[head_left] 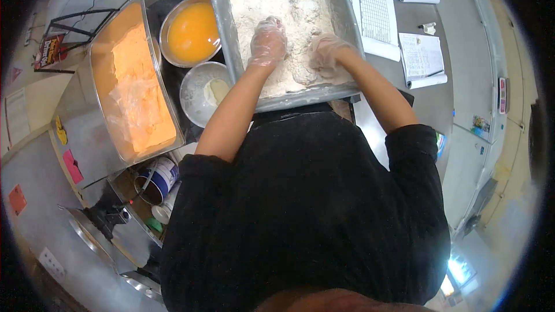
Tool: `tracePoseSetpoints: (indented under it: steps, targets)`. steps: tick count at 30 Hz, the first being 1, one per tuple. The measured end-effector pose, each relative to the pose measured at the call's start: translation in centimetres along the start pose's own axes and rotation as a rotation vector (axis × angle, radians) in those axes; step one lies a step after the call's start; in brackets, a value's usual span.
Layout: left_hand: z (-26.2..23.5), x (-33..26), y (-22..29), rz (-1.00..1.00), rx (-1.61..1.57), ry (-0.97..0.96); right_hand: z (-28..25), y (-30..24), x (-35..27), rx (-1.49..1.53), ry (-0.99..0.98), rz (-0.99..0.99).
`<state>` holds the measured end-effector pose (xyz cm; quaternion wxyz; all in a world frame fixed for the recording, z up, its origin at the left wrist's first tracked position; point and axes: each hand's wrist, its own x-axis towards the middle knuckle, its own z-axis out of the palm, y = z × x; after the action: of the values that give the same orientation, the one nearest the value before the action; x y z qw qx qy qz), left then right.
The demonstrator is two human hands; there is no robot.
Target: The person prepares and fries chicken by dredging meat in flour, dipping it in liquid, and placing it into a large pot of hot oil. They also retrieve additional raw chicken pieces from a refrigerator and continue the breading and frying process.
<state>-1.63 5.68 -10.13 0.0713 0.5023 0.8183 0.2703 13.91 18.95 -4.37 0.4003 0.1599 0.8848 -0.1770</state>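
Note:
A large grey tray (222, 17) full of white flour stands in front of me. My left hand (267, 43), in a clear plastic glove, presses down into the flour near the tray's middle. My right hand (328, 53), also gloved, rests in the flour just to the right, over a flour-coated lump (303, 72). Whether either hand grips anything under the flour is hidden.
Left of the tray stand a metal bowl of beaten egg (192, 32) and a smaller bowl with a pale piece (205, 92). A long metal pan of orange breaded pieces (136, 81) lies further left. Papers and a pen (422, 58) lie on the right. Cans (159, 179) sit below.

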Motion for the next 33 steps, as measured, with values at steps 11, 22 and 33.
tracePoseSetpoints:
  steps: [11,22,33]
  targets:
    - [-10.3,1.8,6.6,-0.111,-0.200,-0.570,4.7,1.7,-0.5,0.495,0.395,-0.084]
    - [0.1,5.9,4.8,0.006,0.200,-0.928,10.5,5.7,4.7,0.156,0.346,-0.477]
    - [1.5,6.6,3.0,0.230,0.245,-1.046,8.6,4.4,2.9,0.230,0.390,-0.280]
